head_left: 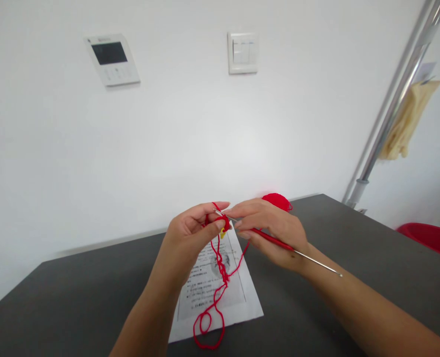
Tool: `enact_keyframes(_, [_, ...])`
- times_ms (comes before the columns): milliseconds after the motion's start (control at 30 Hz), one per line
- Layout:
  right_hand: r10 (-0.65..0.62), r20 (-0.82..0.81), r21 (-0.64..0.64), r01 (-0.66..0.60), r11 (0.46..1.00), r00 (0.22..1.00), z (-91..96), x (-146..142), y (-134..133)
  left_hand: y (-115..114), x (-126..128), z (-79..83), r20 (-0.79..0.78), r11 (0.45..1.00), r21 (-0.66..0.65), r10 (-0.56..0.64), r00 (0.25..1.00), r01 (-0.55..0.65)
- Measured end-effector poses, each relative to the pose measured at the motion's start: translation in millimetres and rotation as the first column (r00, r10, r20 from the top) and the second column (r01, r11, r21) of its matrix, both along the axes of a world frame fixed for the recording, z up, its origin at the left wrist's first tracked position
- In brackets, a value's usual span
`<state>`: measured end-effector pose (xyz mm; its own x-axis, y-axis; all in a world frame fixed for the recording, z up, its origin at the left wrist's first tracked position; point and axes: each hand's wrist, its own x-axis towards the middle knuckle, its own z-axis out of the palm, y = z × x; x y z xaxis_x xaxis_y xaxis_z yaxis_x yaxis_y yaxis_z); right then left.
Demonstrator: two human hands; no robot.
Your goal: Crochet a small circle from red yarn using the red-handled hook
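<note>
My left hand (192,233) is closed in a pinch on a small red crochet piece (221,221), with red yarn looped over its fingers. My right hand (272,230) grips a crochet hook (279,243) with a red grip and a long metal shaft; its tip meets the piece at my left fingertips. A strand of red yarn (216,302) hangs from the piece and loops onto a printed instruction sheet (238,297) on the dark grey table (74,302). A red ball of yarn (277,200) lies just behind my right hand.
The table stands against a white wall bearing an intercom panel (111,59) and a light switch (242,52). A slanted metal pole (394,104) with a beige cloth (408,121) hanging rises at the right. A red chair or basin (430,238) sits beyond the table's right edge.
</note>
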<state>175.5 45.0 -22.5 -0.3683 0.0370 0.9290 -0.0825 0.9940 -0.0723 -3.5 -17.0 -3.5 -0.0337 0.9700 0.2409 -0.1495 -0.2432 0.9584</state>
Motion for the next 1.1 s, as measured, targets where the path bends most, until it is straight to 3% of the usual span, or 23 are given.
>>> enact_keyframes(100, [0.054, -0.046, -0.169, -0.061, 0.984, 0.997, -2.8, 0.8, -0.3, -0.2, -0.1, 0.3, -0.022, 1.000, 0.018, 0.025, 0.999, -0.025])
enact_keyframes(267, [0.139, -0.149, -0.408, -0.189, 0.893, 0.979, -5.9, 0.7, 0.4, 0.2, -0.1, 0.5, -0.012, 0.996, 0.049, 0.069, 0.998, -0.069])
enact_keyframes(700, [0.254, -0.195, -0.529, -0.320, 0.786, 0.947, -4.4, 2.2, 3.3, -3.3, 0.7, 5.1, 0.005, 0.995, -0.008, 0.099, 0.995, -0.099])
enact_keyframes(933, [0.233, -0.153, -0.483, -0.278, 0.830, 0.960, -7.9, 4.5, 5.0, -2.6, 2.0, 7.5, 0.068, 0.999, -0.049, 0.023, 0.997, -0.019])
enact_keyframes(1100, [0.275, -0.101, -0.417, -0.291, 0.861, 0.956, -3.9, 7.3, 4.3, -3.5, 3.7, 8.5, 0.062, 0.997, -0.055, 0.053, 0.997, -0.050])
